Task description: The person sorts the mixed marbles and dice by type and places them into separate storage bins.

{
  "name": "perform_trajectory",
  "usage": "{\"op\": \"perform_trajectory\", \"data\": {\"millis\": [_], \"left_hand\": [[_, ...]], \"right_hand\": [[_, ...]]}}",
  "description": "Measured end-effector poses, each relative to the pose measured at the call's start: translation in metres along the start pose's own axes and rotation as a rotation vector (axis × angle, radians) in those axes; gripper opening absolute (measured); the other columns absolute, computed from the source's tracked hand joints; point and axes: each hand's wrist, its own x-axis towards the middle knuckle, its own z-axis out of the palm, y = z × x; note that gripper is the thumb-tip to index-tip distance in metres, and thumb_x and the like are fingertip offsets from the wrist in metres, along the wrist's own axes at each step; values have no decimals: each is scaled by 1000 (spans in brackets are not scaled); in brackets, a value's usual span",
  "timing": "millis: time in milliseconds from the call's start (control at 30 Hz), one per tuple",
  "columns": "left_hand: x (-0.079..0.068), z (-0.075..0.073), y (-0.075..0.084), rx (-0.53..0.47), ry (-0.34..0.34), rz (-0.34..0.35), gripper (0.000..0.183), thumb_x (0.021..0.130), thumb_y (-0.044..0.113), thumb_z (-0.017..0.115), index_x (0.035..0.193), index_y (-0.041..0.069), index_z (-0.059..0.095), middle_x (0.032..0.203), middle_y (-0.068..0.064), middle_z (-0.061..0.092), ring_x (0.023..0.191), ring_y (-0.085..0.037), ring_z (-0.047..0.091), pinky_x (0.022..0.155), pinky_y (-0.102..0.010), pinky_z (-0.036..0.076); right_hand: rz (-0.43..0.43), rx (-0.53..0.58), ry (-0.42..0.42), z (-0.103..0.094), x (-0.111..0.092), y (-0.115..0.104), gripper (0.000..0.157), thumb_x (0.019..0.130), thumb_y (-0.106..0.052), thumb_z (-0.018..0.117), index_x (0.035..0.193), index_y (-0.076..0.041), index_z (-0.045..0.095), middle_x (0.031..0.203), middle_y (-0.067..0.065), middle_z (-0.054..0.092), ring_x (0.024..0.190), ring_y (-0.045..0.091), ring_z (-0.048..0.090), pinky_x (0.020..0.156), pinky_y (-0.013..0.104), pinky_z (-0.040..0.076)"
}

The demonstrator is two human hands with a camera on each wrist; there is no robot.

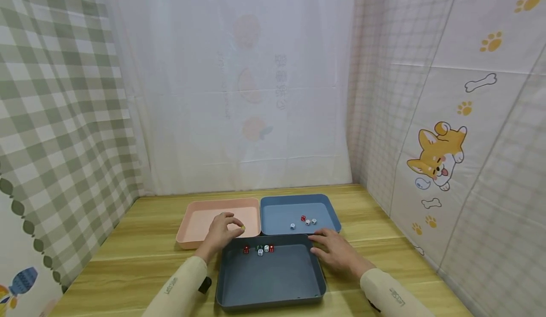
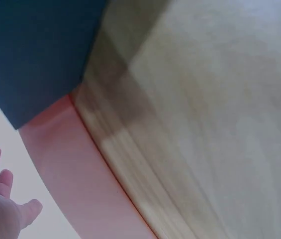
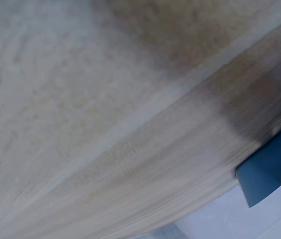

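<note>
My left hand (image 1: 222, 230) reaches over the near right part of the pink tray (image 1: 192, 212). Its thumb and forefinger pinch a small yellow die (image 1: 242, 228), mostly covered by the fingertips. In the dark grey tray (image 1: 273, 279), several dice lie along the far side: a red die (image 1: 246, 249), a white die (image 1: 260, 252), another red die (image 1: 271, 249) and a green die (image 1: 259, 247) among them. My right hand (image 1: 334, 250) rests with loosely extended fingers at that tray's far right corner. In the left wrist view, fingers (image 2: 3, 184) rise beyond the pink wall.
A blue tray (image 1: 294, 201) stands at the back right, against the pink one. It holds white dice (image 1: 292, 226) and a red die (image 1: 303, 218). All three trays sit close together on the wood-grain table (image 1: 128, 260). Curtains (image 1: 239, 94) enclose the back and sides.
</note>
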Motion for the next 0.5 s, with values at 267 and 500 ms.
{"op": "perform_trajectory", "data": {"millis": [267,500], "left_hand": [[5,-8,-6,-103,33,-104,10,89,16,74,96,8,75,138,-25,48,133,-46,38,106,-63,32],[9,-17,-11,-192,77,-125,13,91,16,73,99,6,74,135,-24,49,128,-43,41,102,-63,36]], "right_hand": [[27,6,-9,1,-1,0,43,99,-38,61,131,-9,65,130,12,56,121,34,51,102,56,41],[-20,-2,25,-1,-2,-1,44,100,-38,60,130,-7,65,128,12,57,118,35,53,99,56,43]]}}
